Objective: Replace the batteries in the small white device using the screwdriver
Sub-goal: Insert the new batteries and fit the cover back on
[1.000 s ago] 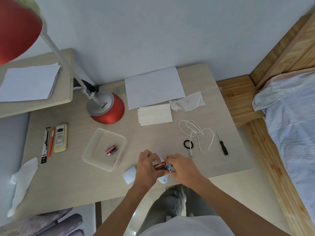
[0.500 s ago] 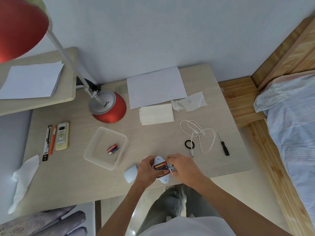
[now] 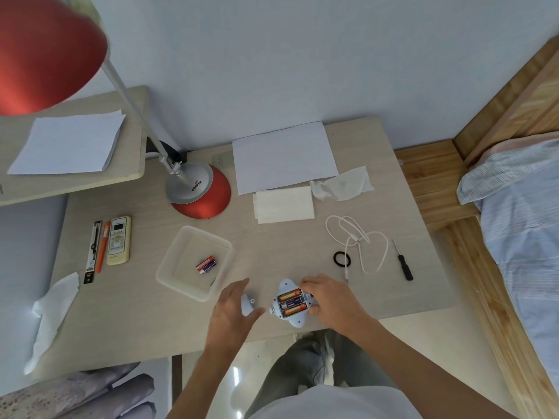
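Observation:
The small white device (image 3: pixel 289 319) lies near the desk's front edge with its battery bay open and three batteries (image 3: pixel 291 302) showing. My right hand (image 3: pixel 329 300) grips its right side. My left hand (image 3: pixel 231 313) hovers with relaxed fingers just left of it, over the white battery cover (image 3: pixel 248 303), holding nothing. Two used batteries (image 3: pixel 206 264) lie in a clear plastic tray (image 3: pixel 181 279) to the left. The black screwdriver (image 3: pixel 402 264) rests on the desk to the right, apart from both hands.
A red lamp base (image 3: pixel 201 192) stands behind the tray, its shade overhead at left. White cable (image 3: pixel 357 237), black ring (image 3: pixel 341 259), papers (image 3: pixel 284 158), tissue (image 3: pixel 341 184), remote (image 3: pixel 119 240) and pens (image 3: pixel 96 249) lie on the desk (image 3: pixel 145 313). A bed (image 3: pixel 526 225) is at right.
My left hand has let go of the device and moved left over the cover. My right hand still holds the device, now with the filled battery bay uncovered.

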